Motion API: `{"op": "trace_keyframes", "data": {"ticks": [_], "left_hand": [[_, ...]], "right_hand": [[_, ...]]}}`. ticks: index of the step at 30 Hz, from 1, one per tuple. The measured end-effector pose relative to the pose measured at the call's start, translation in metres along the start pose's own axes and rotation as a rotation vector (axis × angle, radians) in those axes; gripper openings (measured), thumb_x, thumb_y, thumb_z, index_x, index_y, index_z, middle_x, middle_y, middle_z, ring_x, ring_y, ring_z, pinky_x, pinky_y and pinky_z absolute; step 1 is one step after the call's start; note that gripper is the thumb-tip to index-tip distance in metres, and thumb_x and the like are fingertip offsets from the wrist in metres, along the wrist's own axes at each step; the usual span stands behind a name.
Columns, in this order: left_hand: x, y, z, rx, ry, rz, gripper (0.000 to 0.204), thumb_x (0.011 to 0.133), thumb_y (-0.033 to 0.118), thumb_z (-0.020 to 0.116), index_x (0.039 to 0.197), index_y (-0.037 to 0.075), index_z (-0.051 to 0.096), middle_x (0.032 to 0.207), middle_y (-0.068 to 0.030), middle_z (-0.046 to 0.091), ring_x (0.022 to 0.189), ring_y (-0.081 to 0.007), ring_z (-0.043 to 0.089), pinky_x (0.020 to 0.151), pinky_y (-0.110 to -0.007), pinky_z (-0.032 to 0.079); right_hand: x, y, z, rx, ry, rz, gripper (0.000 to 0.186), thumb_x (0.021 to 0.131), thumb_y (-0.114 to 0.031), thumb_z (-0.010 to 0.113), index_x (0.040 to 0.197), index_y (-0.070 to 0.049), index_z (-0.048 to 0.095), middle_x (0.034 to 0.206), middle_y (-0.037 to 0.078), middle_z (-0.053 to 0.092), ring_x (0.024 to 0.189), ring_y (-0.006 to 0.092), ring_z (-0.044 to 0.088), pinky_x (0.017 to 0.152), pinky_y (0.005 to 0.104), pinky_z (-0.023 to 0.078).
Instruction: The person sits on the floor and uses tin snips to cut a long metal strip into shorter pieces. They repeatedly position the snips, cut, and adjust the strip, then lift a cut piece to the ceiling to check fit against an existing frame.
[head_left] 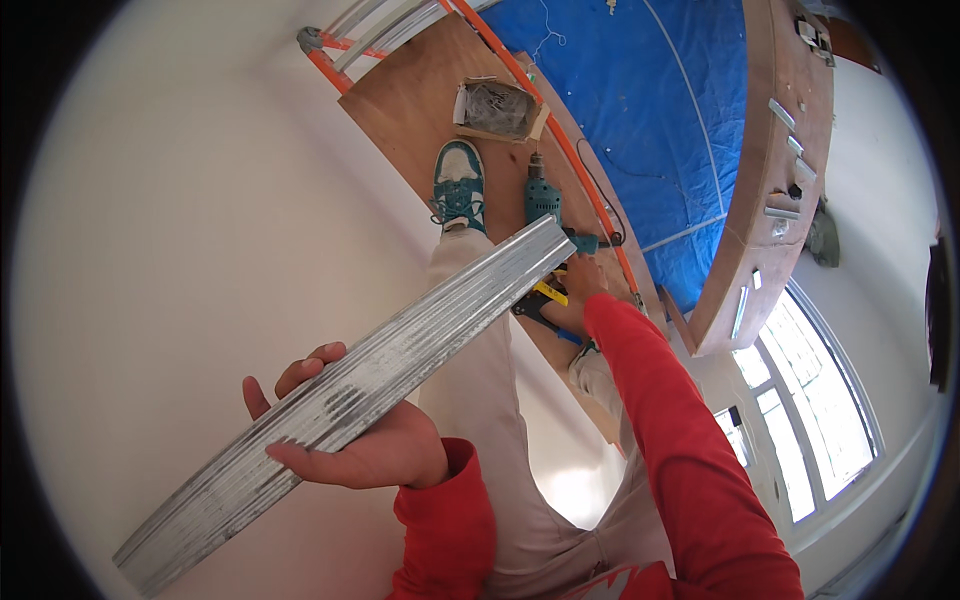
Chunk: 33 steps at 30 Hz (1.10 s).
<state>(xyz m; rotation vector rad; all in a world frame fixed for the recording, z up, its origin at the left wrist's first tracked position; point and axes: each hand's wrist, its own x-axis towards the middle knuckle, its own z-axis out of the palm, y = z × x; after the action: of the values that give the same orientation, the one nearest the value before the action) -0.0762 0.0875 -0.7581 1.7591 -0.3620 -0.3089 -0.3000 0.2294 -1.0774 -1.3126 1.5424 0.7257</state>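
Note:
My left hand (370,440) holds a long, ribbed silver metal channel (380,370) slanting from lower left to upper middle. My right hand (575,295) is beneath the channel's upper end, closed around a partly hidden yellow-and-black tool (545,298) whose kind I cannot make out. Just above it a teal corded drill (542,198) lies on a plywood board (390,90). My left foot, in a teal-and-white sneaker (458,185), rests on the board beside the drill.
An open box (495,105) of small items sits above the drill. Orange rails (600,210) edge the board. A blue tarp (650,110) lies beyond, bordered by a curved wooden structure (760,240) with metal pieces. A white wall (170,250) is left, windows (805,400) lower right.

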Motion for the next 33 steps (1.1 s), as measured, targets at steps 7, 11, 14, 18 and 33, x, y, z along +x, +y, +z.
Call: {"op": "trace_keyframes", "data": {"ticks": [7,11,14,18,33], "left_hand": [[-0.009,-0.010,0.006,0.021,-0.193,-0.088,0.037,0.099,0.036,0.057,0.120,0.007,0.045,0.100,-0.0118,0.063,0.101,-0.0284,0.063,0.091,-0.042,0.054],[-0.014,-0.013,0.012,0.039,-0.311,-0.215,0.033,0.103,0.032,0.057,0.119,0.007,0.045,0.104,-0.0134,0.060,0.103,-0.0303,0.064,0.092,-0.044,0.053],[-0.026,-0.019,0.021,0.044,-0.371,-0.214,0.031,0.104,0.033,0.060,0.111,0.006,0.046,0.103,-0.0123,0.060,0.101,-0.0272,0.064,0.093,-0.043,0.052],[-0.038,-0.033,0.025,0.021,-0.463,-0.279,0.019,0.102,0.018,0.059,0.107,0.005,0.047,0.100,-0.0096,0.058,0.099,-0.0248,0.063,0.095,-0.041,0.050],[-0.085,0.058,0.037,-0.273,-0.777,-0.871,0.040,0.097,0.008,0.067,0.121,0.001,0.035,0.115,-0.0134,0.056,0.109,-0.0338,0.068,0.101,-0.049,0.058]], "right_hand": [[-0.009,0.004,0.001,-0.067,-0.148,-0.264,0.044,0.098,-0.028,0.065,0.135,-0.006,0.059,0.123,0.022,0.069,0.114,0.0368,0.068,0.095,0.0478,0.054],[-0.018,-0.014,0.030,0.088,0.087,-0.336,0.035,0.097,-0.021,0.062,0.128,-0.004,0.064,0.113,0.023,0.073,0.105,0.0378,0.072,0.090,0.0483,0.057],[-0.040,-0.033,0.028,0.175,-0.052,-0.108,0.029,0.097,-0.018,0.059,0.119,-0.003,0.070,0.109,0.021,0.075,0.103,0.0375,0.073,0.089,0.0470,0.058],[-0.096,-0.041,-0.009,0.118,-0.138,-0.089,0.030,0.100,-0.026,0.055,0.109,-0.003,0.073,0.108,0.022,0.074,0.103,0.0384,0.073,0.088,0.0467,0.058],[-0.437,0.058,-0.118,0.868,0.137,0.001,0.039,0.088,-0.022,0.068,0.118,0.003,0.065,0.162,0.023,0.037,0.135,0.0377,0.051,0.108,0.0441,0.043]]}}
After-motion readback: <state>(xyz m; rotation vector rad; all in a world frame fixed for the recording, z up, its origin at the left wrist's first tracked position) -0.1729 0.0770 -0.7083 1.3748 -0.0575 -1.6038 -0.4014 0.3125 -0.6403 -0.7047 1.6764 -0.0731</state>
